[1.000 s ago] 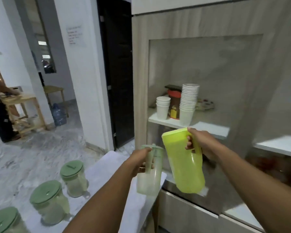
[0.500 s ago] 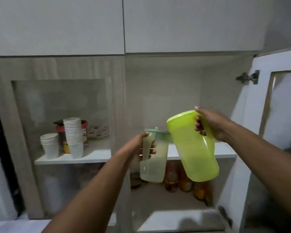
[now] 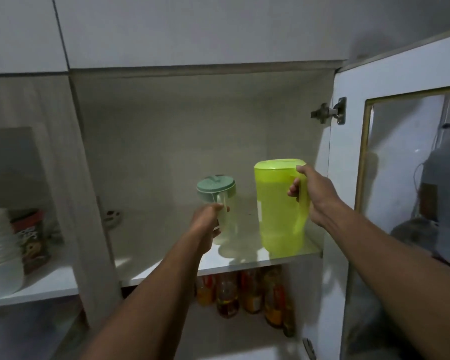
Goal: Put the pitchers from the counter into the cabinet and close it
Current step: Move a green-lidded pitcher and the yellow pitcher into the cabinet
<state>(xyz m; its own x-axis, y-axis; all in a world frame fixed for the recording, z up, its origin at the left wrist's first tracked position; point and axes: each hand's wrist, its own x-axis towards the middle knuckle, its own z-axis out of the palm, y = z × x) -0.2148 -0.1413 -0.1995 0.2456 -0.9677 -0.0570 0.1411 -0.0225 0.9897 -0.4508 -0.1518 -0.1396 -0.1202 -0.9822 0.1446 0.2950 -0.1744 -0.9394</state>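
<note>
Hands (arms outstretched) grip both pitchers (image 3: 281, 209) upright on cabinet shelf (image 3: 244, 263).

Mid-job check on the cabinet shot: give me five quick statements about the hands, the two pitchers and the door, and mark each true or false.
1. The right hand grips the handle of the yellow-green pitcher. True.
2. The left hand is empty. False: it holds the clear pitcher with the green lid.
3. The cabinet door is shut. False: it stands open at the right, its hinge showing.
4. Both pitchers are at the upper shelf, with the bottles on the level below. True.
5. The yellow-green pitcher is to the left of the clear one. False: it is to its right, nearer the door.
</note>
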